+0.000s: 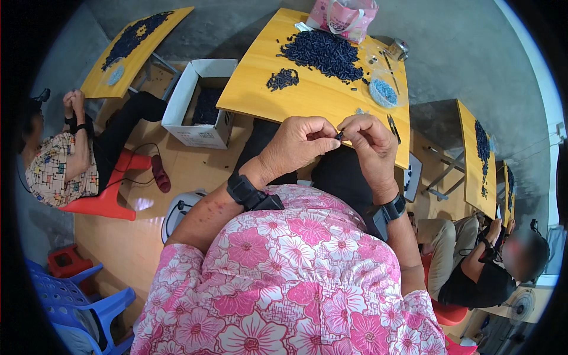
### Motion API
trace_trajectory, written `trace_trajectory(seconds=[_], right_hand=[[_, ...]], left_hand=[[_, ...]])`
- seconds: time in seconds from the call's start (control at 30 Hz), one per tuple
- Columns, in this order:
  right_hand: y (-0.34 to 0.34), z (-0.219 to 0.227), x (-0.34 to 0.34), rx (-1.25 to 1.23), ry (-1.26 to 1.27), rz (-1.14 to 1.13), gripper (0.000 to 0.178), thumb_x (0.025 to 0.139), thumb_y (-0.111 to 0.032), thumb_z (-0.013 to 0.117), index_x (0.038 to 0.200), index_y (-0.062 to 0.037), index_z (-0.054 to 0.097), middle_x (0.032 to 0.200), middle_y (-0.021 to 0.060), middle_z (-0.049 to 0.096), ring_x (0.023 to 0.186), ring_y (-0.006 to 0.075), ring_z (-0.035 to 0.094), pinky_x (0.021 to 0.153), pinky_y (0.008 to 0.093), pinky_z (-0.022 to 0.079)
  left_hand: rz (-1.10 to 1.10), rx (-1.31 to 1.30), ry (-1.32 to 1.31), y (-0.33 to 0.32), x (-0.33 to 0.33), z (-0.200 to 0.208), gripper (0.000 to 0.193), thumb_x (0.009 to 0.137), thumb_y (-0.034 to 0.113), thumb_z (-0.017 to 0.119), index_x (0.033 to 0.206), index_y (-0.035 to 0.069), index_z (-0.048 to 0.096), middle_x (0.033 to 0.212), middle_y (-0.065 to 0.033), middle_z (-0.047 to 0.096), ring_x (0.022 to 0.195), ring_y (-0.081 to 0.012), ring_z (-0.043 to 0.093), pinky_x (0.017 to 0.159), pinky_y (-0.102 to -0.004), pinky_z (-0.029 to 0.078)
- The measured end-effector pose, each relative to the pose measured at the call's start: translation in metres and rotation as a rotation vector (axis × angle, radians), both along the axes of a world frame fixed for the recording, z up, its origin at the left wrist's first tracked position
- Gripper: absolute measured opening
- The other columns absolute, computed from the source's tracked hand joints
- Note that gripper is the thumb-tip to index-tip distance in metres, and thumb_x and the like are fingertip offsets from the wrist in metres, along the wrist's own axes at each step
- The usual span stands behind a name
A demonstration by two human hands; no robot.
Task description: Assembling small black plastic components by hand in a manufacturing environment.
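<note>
My left hand [300,141] and my right hand [373,141] meet just over the near edge of the yellow table [254,89]. Between their fingertips is a small dark cylindrical piece [339,135], pinched from both sides; its details are too small to make out. Beyond my hands lies a large heap of dark blue cylindrical pieces [322,54], with a smaller pile [283,79] to its left. A clear tub of small light blue parts [383,93] stands past my right hand. Dark pointed snips or tweezers [393,128] lie at the table's right edge.
A pink bag [343,18] and a metal can [399,49] stand at the table's far end. An open cardboard box [201,137] sits left on the floor. People sit at other tables on both sides. A blue plastic chair [65,299] is at lower left.
</note>
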State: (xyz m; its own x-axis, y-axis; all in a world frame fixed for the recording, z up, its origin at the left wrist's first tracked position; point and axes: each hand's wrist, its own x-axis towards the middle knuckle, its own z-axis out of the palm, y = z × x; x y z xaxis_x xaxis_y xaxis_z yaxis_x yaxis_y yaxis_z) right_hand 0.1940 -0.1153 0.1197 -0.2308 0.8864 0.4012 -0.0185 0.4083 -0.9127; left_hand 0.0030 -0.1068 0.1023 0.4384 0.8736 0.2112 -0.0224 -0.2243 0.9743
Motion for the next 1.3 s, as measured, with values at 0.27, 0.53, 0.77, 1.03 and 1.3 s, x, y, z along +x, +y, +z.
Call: trace_trajectory(seconds=[0.27,0.53,0.77,1.03,1.3], right_hand=[[0.003,0.013,0.001,0.261,-0.381,-0.074,0.018,0.08,0.011,0.06,0.09,-0.0031,0.063,0.085,0.0061,0.065,0.078,0.0176,0.065,0.07,0.0278,0.052],[0.001,0.019,-0.005,0.332,-0.51,-0.142,0.022,0.079,0.01,0.061,0.096,-0.0043,0.066,0.086,0.0071,0.066,0.077,0.0195,0.067,0.069,0.0276,0.051],[0.001,-0.005,-0.001,-0.086,-0.035,-0.033,0.026,0.087,0.007,0.059,0.11,0.0004,0.068,0.097,0.0053,0.065,0.079,0.0118,0.064,0.073,0.0243,0.052],[0.0,0.0,-0.005,-0.166,-0.058,-0.009,0.021,0.088,0.004,0.057,0.107,0.0019,0.068,0.095,0.0064,0.064,0.08,0.012,0.064,0.073,0.0246,0.052],[0.002,0.003,-0.004,-0.314,0.011,0.059,0.016,0.091,0.0,0.056,0.1,0.0029,0.069,0.087,0.004,0.065,0.077,0.0091,0.062,0.073,0.0233,0.053]], left_hand=[[0.021,-0.024,-0.005,0.0,0.001,-0.004,0.008,0.087,0.007,0.067,0.093,0.001,0.067,0.083,0.0014,0.065,0.076,-0.0042,0.058,0.07,-0.0204,0.049],[0.023,-0.09,-0.061,0.004,0.0,-0.009,0.01,0.089,0.009,0.066,0.093,-0.001,0.067,0.082,-0.001,0.065,0.071,-0.0059,0.059,0.066,-0.021,0.05],[-0.014,-0.151,-0.119,0.005,-0.002,-0.011,0.012,0.091,0.01,0.065,0.094,-0.001,0.067,0.084,-0.0025,0.066,0.072,-0.007,0.06,0.067,-0.0209,0.051],[-0.057,-0.222,-0.168,0.005,-0.005,-0.018,0.016,0.09,0.014,0.067,0.094,-0.001,0.068,0.087,-0.0056,0.068,0.073,-0.0066,0.06,0.067,-0.0205,0.05],[-0.127,-0.293,-0.202,0.006,-0.004,-0.016,0.014,0.089,0.012,0.068,0.093,-0.001,0.068,0.09,-0.0081,0.069,0.075,-0.0085,0.062,0.068,-0.0209,0.052]])
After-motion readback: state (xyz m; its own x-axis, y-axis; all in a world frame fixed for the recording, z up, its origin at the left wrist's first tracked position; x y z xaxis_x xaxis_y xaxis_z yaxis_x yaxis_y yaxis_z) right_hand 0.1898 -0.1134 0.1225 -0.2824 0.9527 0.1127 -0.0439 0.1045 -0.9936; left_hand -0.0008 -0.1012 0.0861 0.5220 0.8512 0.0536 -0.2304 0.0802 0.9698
